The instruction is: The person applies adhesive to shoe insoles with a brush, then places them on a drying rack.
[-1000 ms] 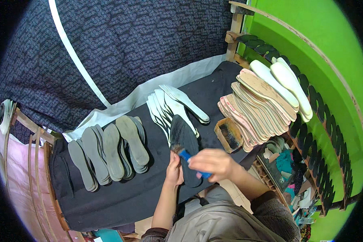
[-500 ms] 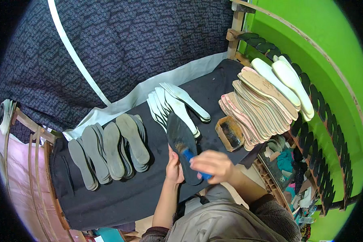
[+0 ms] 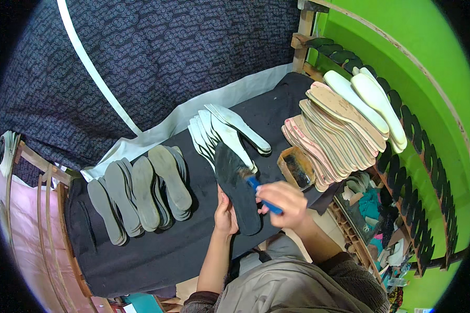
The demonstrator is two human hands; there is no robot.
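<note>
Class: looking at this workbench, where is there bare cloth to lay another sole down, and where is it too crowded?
Bare black cloth lies along the near edge, below the grey soles. Another free strip sits behind the white soles. Crowded: the tan stack and small box at right.

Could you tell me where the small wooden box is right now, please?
The small wooden box sits on the black table, right of centre, between the fanned white insoles and the stacked tan insoles.

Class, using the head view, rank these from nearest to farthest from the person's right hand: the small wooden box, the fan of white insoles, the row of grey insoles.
1. Small wooden box: just beyond the right hand, slightly to its right.
2. Fan of white insoles: farther back on the table, to the hand's left.
3. Row of grey insoles: far over at the table's left end.
</note>
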